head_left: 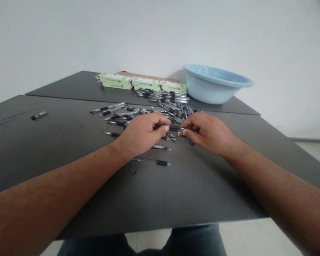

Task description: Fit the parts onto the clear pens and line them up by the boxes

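Observation:
Between my two hands a pen (175,127) with a black grip lies level, just above the table. My left hand (147,132) pinches one end with thumb and forefinger. The fingertips of my right hand (202,129) close on its tip end; whether they hold the tip itself or a small part there is too small to tell. Below the fingers lie a few small silver pen tips (172,138). Loose pens and pen parts (117,123) spread under and left of my left hand. Nearer to me lies a thin pen piece with a black grip (162,163).
Behind my hands is a heap of clear pens (162,95). Green and white boxes (116,81) stand in a row at the back. A light blue basin (213,85) sits back right. One short pen part (39,115) lies far left on the dark table (160,202).

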`<state>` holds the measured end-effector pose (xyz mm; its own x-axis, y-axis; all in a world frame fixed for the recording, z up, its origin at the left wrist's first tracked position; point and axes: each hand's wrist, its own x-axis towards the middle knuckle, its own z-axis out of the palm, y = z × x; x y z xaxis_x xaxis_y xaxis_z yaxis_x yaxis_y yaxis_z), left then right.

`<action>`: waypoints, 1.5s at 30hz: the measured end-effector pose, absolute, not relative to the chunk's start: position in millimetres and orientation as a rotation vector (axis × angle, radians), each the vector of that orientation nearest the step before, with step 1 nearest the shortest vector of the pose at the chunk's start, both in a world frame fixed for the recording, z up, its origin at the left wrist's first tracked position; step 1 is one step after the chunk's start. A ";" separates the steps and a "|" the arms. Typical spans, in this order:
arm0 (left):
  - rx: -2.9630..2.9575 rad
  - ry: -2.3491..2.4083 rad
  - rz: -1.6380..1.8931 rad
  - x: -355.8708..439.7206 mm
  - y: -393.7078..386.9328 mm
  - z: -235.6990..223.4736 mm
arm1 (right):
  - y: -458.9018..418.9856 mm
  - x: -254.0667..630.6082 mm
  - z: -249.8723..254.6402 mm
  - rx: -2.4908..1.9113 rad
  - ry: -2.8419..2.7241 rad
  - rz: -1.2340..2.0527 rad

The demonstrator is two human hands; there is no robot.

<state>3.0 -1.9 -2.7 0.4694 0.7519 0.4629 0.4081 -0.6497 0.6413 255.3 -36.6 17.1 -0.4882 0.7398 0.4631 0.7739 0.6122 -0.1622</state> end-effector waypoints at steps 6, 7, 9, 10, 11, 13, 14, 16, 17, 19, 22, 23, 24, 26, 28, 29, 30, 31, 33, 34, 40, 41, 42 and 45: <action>2.229 0.936 1.033 2.7 -1.0 -6.8 | -35.0 251.0 12.5 -1.205 -2.370 -0.039; 2.201 0.922 1.040 3.0 -0.4 -8.7 | -34.4 251.2 12.7 -1.212 -2.372 -0.033; 2.128 0.896 1.060 3.9 1.1 -12.4 | -32.6 253.7 13.8 -1.237 -2.367 -0.034; 2.093 0.902 1.082 4.3 1.9 -13.8 | -31.3 256.1 14.6 -1.260 -2.358 -0.042; 2.065 0.915 1.100 4.6 2.7 -14.9 | -29.6 259.3 15.6 -1.293 -2.341 -0.057; 2.039 0.956 1.127 4.9 3.8 -15.8 | -24.2 267.5 18.0 -1.378 -2.291 -0.099; 2.041 0.974 1.130 4.9 4.0 -15.8 | -20.1 272.2 19.6 -1.428 -2.256 -0.124; 2.062 0.994 1.125 4.9 3.7 -15.4 | -8.5 281.0 23.8 -1.524 -2.190 -0.179; 2.075 0.995 1.122 5.0 3.2 -15.1 | -0.9 284.8 26.6 -1.575 -2.163 -0.210; 2.094 0.988 1.122 5.4 1.5 -14.6 | 18.0 289.8 33.5 -1.662 -2.136 -0.249; 2.114 0.983 1.106 6.2 -1.2 -13.9 | 53.5 289.6 44.1 -1.750 -2.167 -0.300; 2.117 0.984 1.102 6.4 -1.8 -13.6 | 66.7 287.3 46.9 -1.782 -2.179 -0.316; 2.117 0.983 1.101 6.5 -2.4 -13.3 | 80.2 283.8 49.0 -1.798 -2.186 -0.317; 2.112 0.978 1.106 6.5 -3.1 -12.6 | 108.1 273.6 50.5 -1.814 -2.209 -0.306; 2.111 0.969 1.107 6.3 -3.8 -11.8 | 136.2 260.1 48.9 -1.829 -2.246 -0.289; 2.114 0.967 1.104 6.3 -4.3 -11.2 | 150.0 252.6 47.2 -1.841 -2.259 -0.283; 2.117 0.967 1.100 6.2 -4.9 -10.7 | 163.5 245.0 45.0 -1.851 -2.275 -0.275; 2.121 0.968 1.097 6.2 -5.7 -10.1 | 176.5 237.3 42.7 -1.863 -2.291 -0.263; 2.127 0.969 1.097 6.5 -7.5 -9.0 | 200.6 222.5 37.6 -1.902 -2.302 -0.249; 2.132 0.965 1.098 6.7 -8.3 -8.6 | 211.4 215.5 35.0 -1.921 -2.310 -0.240; 2.183 0.937 1.059 6.8 -9.9 -7.7 | 250.2 182.3 20.9 -1.923 -2.339 -0.239; 2.188 0.937 1.057 6.6 -9.7 -7.7 | 251.9 179.1 20.3 -1.907 -2.333 -0.255; 2.193 0.940 1.055 6.4 -9.6 -7.7 | 252.1 176.9 20.6 -1.887 -2.325 -0.274; 2.212 0.942 1.051 6.2 -9.1 -8.0 | 244.1 177.3 27.9 -1.811 -2.296 -0.335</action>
